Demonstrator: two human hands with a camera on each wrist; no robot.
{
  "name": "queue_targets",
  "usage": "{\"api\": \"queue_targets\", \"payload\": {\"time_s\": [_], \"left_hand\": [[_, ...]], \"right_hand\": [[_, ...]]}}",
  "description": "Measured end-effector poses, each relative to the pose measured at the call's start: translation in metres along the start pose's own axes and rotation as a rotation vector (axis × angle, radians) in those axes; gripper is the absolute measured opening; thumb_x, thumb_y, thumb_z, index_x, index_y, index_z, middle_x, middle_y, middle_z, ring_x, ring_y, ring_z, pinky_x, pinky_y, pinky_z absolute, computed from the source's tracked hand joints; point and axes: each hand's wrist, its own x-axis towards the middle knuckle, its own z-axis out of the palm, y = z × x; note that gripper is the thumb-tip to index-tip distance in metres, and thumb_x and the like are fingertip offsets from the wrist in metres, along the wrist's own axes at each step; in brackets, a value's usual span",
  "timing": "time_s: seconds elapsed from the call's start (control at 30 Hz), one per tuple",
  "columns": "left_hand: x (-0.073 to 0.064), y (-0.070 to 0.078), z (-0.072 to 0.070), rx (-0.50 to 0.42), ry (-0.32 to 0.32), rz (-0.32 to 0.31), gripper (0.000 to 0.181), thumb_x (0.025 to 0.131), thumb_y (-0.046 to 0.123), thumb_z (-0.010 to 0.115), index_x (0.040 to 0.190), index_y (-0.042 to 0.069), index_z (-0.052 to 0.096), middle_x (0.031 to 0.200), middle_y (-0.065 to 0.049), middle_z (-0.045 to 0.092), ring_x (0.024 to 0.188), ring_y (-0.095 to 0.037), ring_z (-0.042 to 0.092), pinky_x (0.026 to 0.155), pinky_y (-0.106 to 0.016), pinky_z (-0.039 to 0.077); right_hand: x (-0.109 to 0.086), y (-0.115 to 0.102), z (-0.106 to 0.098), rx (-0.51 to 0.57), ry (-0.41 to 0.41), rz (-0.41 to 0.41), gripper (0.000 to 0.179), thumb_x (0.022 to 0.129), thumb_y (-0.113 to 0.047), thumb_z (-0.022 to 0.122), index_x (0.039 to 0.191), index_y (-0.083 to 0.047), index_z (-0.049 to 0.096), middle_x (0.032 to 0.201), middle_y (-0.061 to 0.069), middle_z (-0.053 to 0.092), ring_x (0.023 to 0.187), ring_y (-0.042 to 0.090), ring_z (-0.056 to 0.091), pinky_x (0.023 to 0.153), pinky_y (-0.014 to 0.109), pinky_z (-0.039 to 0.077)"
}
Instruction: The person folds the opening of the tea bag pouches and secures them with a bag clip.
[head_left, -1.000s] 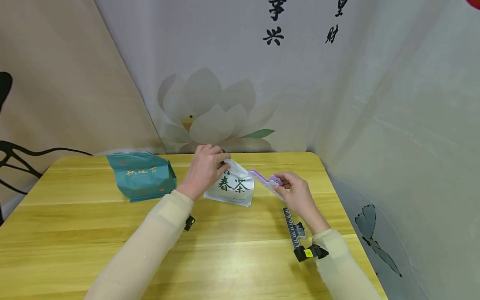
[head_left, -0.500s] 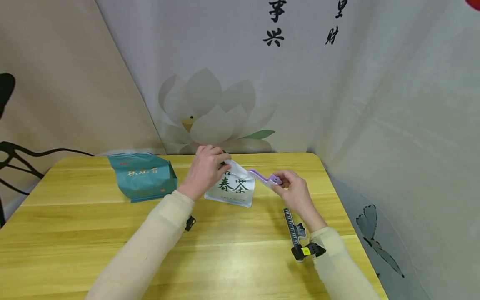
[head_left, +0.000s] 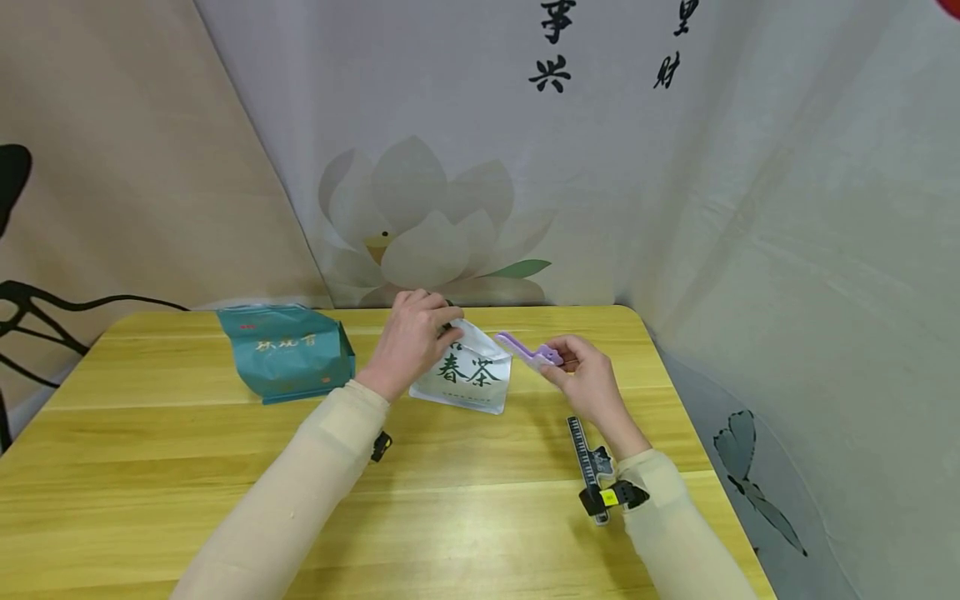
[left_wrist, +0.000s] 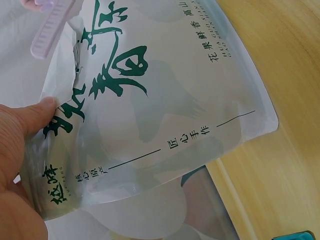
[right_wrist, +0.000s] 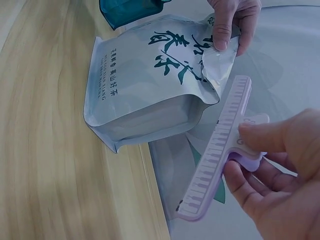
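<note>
A white tea bag with green lettering stands on the wooden table, its top folded over. My left hand grips the folded top at the left corner, and the left wrist view shows the thumb pressed on the fold. Between thumb and fingers my right hand pinches the handles of a lilac bag clip. That clip's long bar, marked with piano keys, is held just beside the fold at the bag's right side. In the right wrist view a narrow gap shows between bar and bag.
A teal bag with gold lettering stands at the back left of the table. Below my right wrist lies a black bag clip, partly covered by the wrist strap. A printed curtain hangs right behind the table's far edge.
My right hand has shifted slightly away from me and to the left, and the clip's angle has turned a little. The left hand and the white bag stay nearly still.
</note>
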Motion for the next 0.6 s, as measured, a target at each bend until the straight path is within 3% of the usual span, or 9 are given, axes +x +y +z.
{"api": "queue_targets", "payload": {"time_s": [0.6], "left_hand": [[-0.0002,0.0008,-0.0006,0.002,-0.007,-0.011,0.023,0.089,0.021,0.083,0.109,0.010,0.081,0.099,-0.004,0.075,0.095,-0.026,0.062,0.096,-0.046,0.045]], "right_hand": [[0.0005,-0.0022,0.0015,-0.062,0.015,0.058,0.026,0.088,-0.003,0.081,0.113,-0.002,0.075,0.102,0.015,0.074,0.088,0.028,0.067,0.081,0.044,0.058]]}}
